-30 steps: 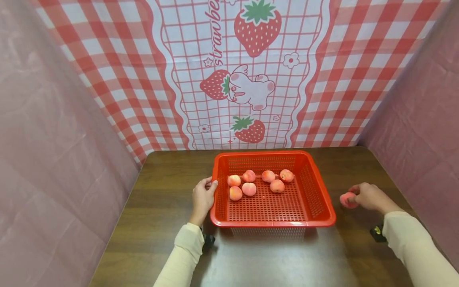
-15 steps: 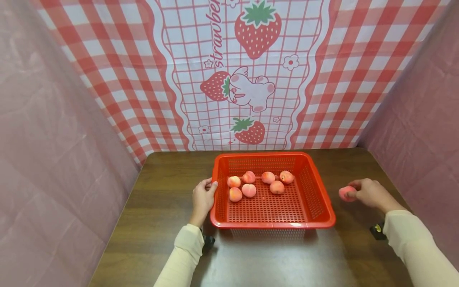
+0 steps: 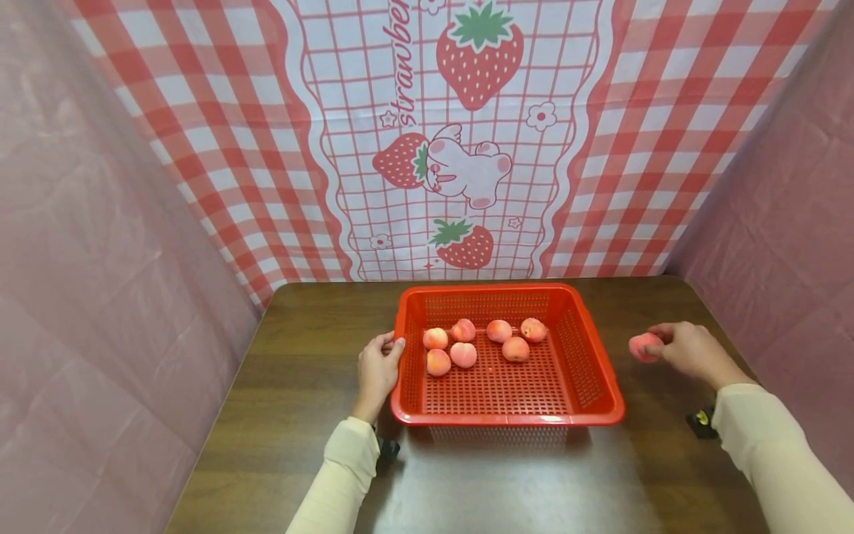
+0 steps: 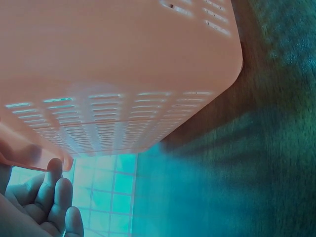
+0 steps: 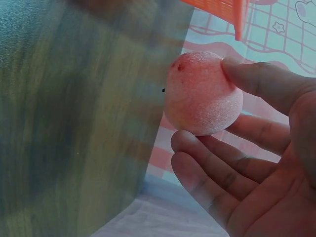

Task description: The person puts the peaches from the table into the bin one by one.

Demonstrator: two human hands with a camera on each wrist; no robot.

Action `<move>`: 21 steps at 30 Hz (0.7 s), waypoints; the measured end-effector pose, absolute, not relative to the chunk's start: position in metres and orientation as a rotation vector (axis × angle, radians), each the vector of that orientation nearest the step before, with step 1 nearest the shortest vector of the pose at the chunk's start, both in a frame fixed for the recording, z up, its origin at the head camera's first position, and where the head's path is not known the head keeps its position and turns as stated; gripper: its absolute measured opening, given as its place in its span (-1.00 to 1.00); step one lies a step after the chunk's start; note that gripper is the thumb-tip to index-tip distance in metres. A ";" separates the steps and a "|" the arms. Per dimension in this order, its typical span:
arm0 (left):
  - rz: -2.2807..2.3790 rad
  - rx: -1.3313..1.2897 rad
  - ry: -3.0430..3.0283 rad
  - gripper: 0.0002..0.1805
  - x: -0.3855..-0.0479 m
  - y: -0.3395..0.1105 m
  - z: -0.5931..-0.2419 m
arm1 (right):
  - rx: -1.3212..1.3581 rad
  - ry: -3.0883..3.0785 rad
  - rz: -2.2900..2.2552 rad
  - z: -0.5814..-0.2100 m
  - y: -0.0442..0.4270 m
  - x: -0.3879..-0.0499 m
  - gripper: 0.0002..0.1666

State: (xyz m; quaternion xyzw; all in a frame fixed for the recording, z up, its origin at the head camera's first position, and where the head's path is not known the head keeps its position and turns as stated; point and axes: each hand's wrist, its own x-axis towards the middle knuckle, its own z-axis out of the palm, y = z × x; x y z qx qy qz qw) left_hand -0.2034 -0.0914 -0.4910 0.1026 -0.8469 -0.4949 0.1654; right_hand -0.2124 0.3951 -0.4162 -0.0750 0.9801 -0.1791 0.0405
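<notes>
A red plastic basket with perforated walls stands on the table, several peaches lying on its bottom. At its left rim is my left hand, thumb over the edge and fingers outside; the left wrist view shows those fingers under the rim beside the slotted wall. To the right of the basket my right hand pinches a pink peach between thumb and fingers. In the right wrist view that peach shows a small dark mark, and the hand covers part of it.
The brown wooden table ends at a checked strawberry cloth behind it. Pink fabric walls close off both sides. A small black device sits by the right wrist.
My right hand has moved a little away from me, toward the back of the table, carrying the peach. My left hand and the basket have stayed in place.
</notes>
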 end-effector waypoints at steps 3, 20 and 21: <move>-1.404 0.285 -2.410 -0.70 -0.204 -0.092 -0.492 | -0.233 3.011 -0.564 -0.414 0.393 -0.214 -0.41; -1.407 0.281 -2.413 -0.69 -0.205 -0.092 -0.493 | -0.206 3.056 -0.619 -0.397 0.385 -0.222 -0.37; -1.408 0.283 -2.413 -0.69 -0.205 -0.092 -0.492 | -0.212 3.061 -0.615 -0.396 0.385 -0.223 -0.38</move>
